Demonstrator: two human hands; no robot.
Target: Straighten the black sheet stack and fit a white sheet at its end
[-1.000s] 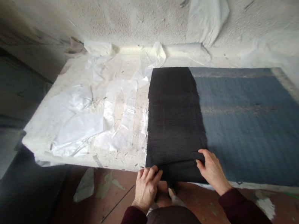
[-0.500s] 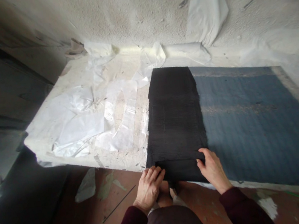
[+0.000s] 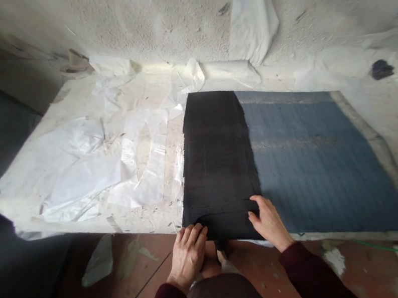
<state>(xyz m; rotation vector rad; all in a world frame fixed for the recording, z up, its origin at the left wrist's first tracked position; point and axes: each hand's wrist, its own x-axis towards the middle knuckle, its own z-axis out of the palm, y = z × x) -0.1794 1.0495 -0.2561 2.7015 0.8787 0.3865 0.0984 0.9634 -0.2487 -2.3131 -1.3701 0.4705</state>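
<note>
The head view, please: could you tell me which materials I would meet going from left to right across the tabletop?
Crumpled translucent plastic → the black sheet → the blue-grey sheet.

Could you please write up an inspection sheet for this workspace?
Surface: pale table, stained and speckled.
Job's things: black sheet with ragged sides, alongside a blue-grey sheet; overlap unclear.
Clutter: crumpled translucent film on the table; thin dark rod on the floor.
Hands: left hand at the black sheet's near left corner; right hand at its near right edge; grip unclear on both.
Cables: green line at lower right, possibly a cord.
Surroundings: rough wall with hanging white film; reddish floor.
</note>
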